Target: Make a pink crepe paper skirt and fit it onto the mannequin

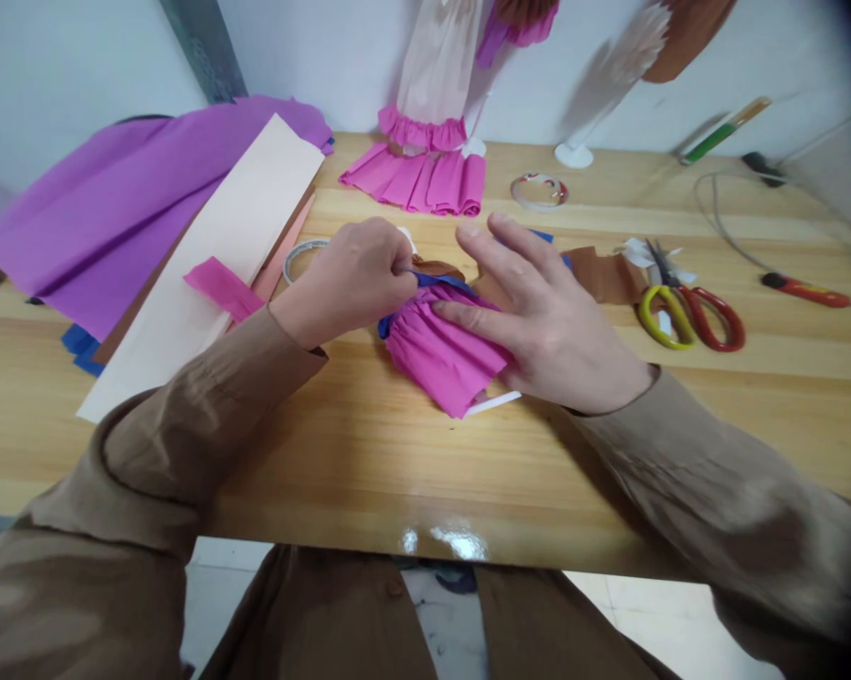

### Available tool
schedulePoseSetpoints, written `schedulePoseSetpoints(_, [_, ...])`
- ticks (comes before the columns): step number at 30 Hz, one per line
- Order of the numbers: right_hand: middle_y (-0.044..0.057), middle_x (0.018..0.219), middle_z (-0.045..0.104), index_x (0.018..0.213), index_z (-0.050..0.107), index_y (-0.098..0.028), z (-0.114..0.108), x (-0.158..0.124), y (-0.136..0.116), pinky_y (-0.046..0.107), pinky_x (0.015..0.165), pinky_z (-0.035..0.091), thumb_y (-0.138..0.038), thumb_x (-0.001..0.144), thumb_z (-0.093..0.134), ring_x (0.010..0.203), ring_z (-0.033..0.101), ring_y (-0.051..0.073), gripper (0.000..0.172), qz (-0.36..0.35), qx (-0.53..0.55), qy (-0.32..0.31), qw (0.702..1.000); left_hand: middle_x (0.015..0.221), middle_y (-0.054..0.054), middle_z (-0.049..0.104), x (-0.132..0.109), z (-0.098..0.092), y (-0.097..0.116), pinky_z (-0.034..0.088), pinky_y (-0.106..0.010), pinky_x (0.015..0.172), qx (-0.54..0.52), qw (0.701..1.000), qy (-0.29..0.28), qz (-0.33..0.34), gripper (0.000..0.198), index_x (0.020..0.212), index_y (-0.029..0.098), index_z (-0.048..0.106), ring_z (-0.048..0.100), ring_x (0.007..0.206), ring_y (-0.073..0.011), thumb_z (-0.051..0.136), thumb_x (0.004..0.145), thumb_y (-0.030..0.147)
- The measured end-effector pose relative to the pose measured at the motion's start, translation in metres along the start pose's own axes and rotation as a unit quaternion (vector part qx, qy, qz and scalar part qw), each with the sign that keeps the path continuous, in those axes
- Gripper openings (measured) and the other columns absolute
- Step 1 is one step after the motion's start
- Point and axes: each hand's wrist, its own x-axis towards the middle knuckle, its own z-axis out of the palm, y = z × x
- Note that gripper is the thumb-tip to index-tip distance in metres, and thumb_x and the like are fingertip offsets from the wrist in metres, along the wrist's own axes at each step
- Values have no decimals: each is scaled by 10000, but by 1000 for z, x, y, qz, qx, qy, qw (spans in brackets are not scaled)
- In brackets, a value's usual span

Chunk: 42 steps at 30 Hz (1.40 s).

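- Position: the pink gathered paper [446, 349] lay on the desk [326, 472] in front of the wearer, between the two hands; a blue strip [435, 280] ran along its gathered edge.
- Left hand [361, 283]: the fingers were curled narrow and appeared to pinch the blue strip at its left end.
- Right hand [538, 312]: the upper fingers were spread wide and the forefinger rested on the pink folds. The thumb was hidden; whether it gripped from below could not be told.
- Hazard, loosened gathers: a slack left pinch risked letting the pleats fan out and the strip ride off the edge.
- Hazard, tearing: the paper looked thin, so a sharp pull on the strip against the right hand's pressure could have split it.
- Hazard, crushed folds: heavy forefinger pressure risked flattening the pleats unevenly.
- Hazard, snagging: a white bar [496, 402] protruded at the lower edge and might have caught the paper during turning.
- Hazard, obstruction: a tape roll [288, 263] stood just beside the left hand, where a sideways move could have knocked it.
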Motion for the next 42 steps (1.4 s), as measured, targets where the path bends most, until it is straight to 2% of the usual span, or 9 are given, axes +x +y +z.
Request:
schedulePoseSetpoints(4, [42,1574,347,1177,658,-240,-1,13,-2,703,1148,217,-308,784,690,1471,156,470,401,48,19,-56,997,533,3,442,0,0,0,269,-315,578,7,1000,6,9,191,527,165,530,320,543,-113,475,686,74])
schedulePoseSetpoints(8, [30,1551,393,1154,672,-250,2,20,-5,724,1114,258,-233,837,611,1463,198,464,323,75,8,-63,995,532,-3,451,0,1,-2,285,-312,590,16,1000,4,12,175,586,160,598,364,562,-128,472,683,87])
schedulePoseSetpoints(12, [28,1566,372,1172,669,-263,4,18,-6,740,1077,305,-197,852,564,1459,217,465,343,79,-12,-72,994,526,-11,467,0,1,-3,317,-310,604,13,1000,8,10,181,623,165,639,429,596,-149,480,688,107])
schedulePoseSetpoints(18, [49,1566,373,1093,699,-220,5,19,-5,679,1103,330,-169,850,568,1455,232,462,281,86,-24,-98,991,529,-21,498,0,1,-3,336,-311,610,10,1000,13,7,185,610,168,638,469,615,-157,482,694,110])
schedulePoseSetpoints(22, [136,1563,358,1068,706,-154,5,19,-6,658,1111,330,-182,879,549,1444,240,480,247,92,-42,-119,988,516,-22,496,0,0,-3,339,-316,615,6,1000,23,6,181,582,172,611,479,624,-164,489,700,109])
schedulePoseSetpoints(27, [213,1554,341,1178,655,-96,7,20,-6,651,1091,358,-187,886,555,1435,262,481,322,106,-54,-113,986,562,-26,497,-3,0,2,316,-323,617,26,1000,-2,-1,190,580,175,566,445,627,-158,496,748,118])
schedulePoseSetpoints(33, [187,1579,310,1283,590,-150,13,20,-2,666,1076,369,-194,867,580,1448,278,432,418,99,0,-83,992,533,-11,419,-6,-2,6,295,-316,608,26,1000,-6,12,226,557,190,475,402,614,-149,490,758,86])
schedulePoseSetpoints(37, [167,1555,364,1280,599,-188,13,19,2,670,1090,354,-239,865,612,1444,299,417,418,87,15,-85,993,522,3,367,-5,0,3,277,-322,595,20,1000,-10,8,248,531,192,419,378,587,-140,502,747,101])
schedulePoseSetpoints(42, [158,1525,416,1273,613,-201,8,17,5,644,1106,365,-260,876,601,1426,354,383,402,85,31,-82,993,502,12,384,-3,3,-2,318,-304,619,27,1000,6,9,179,554,176,530,433,596,-139,501,727,141])
